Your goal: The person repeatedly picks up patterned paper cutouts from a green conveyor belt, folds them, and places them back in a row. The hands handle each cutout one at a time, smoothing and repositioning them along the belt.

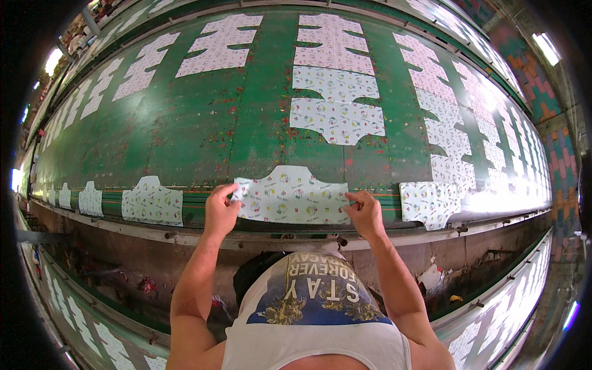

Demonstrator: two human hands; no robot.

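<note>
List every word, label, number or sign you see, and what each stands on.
White sleeveless shirt, printed front: large pale capital letters, upside down in this view; wording not copied.
White printed fabric piece held between left hand and right hand: tiny marks, too small to read.
Pale pink printed fabric pieces on long green table: likewise too small.

We wear a white sleeveless top [308, 339] with a large chest print [316, 296]. Within the print, pale block lettering runs above a deep blue ground with golden, branching shapes. Plain white cloth flanks the print, and a scooped neckline [324, 353] curves on its nearer side. Something black [253, 271] shows left of the print. Our left hand [221, 211] and right hand [366, 214] are bare.
</note>
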